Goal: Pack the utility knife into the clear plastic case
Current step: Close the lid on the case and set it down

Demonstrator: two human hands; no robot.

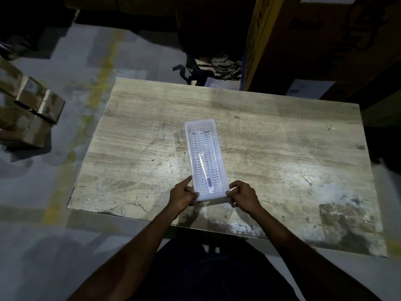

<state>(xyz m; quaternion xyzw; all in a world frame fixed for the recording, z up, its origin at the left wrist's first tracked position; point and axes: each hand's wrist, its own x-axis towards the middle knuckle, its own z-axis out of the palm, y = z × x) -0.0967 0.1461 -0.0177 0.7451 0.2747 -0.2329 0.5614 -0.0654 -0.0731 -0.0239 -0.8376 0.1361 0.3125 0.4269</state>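
Note:
A long clear plastic case [205, 135] lies lengthwise on the worn wooden table [271, 137], its near end toward me. Inside it, over a ribbed white insert, lies the slim pale utility knife [205, 170] with a dark patch near its near end. My left hand [183, 195] pinches the case's near left corner. My right hand [243, 195] grips the near right corner. Both hands touch the case, whose near end rests at or just above the tabletop.
Taped cardboard boxes [26, 109] are stacked on the floor at the left. A tall yellow-edged carton [303, 44] stands behind the table's far right corner, with dark straps and papers [217, 68] beside it. The table's near edge [195, 223] is right below my hands.

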